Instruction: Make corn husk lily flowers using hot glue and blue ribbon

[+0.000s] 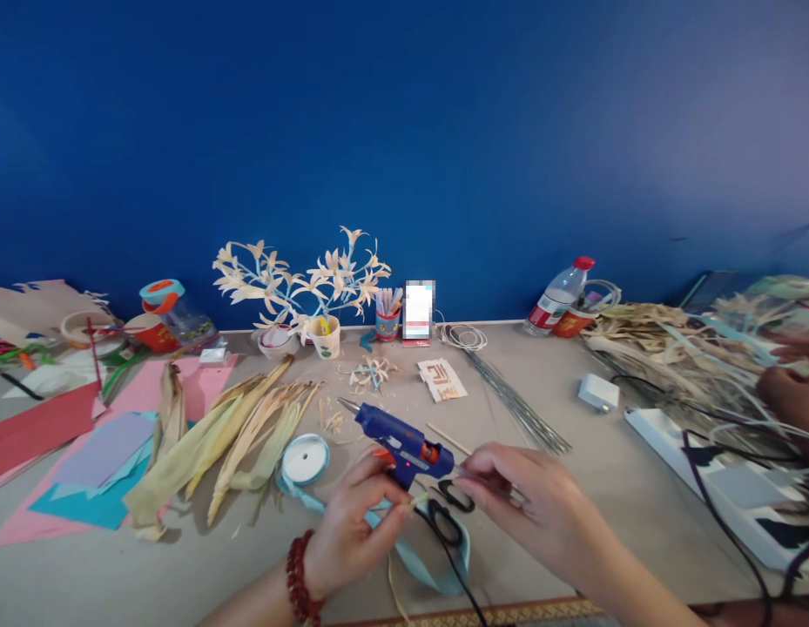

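A blue hot glue gun (404, 440) slants across the middle, its nozzle toward the upper left and a small red light on its side. My left hand (361, 518), wearing a red bead bracelet, is closed around its handle by the orange trigger. A thin pale strip shows by the left thumb. My right hand (531, 492) is closed at the gun's rear end, pinching what looks like a glue stick, mostly hidden by the fingers. Black-handled scissors (445, 522) and loose light-blue ribbon (423, 566) lie beneath, near a ribbon spool (306, 458).
Corn husks (247, 435) and coloured paper (97, 470) cover the left. Husk flowers stand in a paper cup (325, 339) at the back. Wires (522, 401), a power strip (697, 488) and a bottle (557, 300) are rightward. Another person's hand (792, 401) is at the right edge.
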Available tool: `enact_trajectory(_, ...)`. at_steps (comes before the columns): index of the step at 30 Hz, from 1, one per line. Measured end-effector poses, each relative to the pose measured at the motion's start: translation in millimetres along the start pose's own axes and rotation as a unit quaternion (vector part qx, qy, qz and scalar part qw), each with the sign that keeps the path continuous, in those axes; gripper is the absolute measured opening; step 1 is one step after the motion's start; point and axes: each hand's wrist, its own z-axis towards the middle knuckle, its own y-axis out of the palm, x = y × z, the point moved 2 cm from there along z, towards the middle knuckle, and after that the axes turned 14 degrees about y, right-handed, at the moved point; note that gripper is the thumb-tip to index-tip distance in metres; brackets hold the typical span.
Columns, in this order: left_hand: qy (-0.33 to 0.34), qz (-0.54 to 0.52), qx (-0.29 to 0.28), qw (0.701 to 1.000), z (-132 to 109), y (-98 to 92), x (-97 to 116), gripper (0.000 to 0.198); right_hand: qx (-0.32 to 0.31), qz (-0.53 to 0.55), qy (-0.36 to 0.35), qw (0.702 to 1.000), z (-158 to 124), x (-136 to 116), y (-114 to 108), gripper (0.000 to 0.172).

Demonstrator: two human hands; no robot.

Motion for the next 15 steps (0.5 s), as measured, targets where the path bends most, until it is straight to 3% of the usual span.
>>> enact_trajectory(15, 0.008, 0.015, 0.018, 1.0, 2.7, 1.9, 1.0, 0.012, -0.025, 0.032, 0.023, 0.999, 5.0, 6.0, 5.5, 0.029)
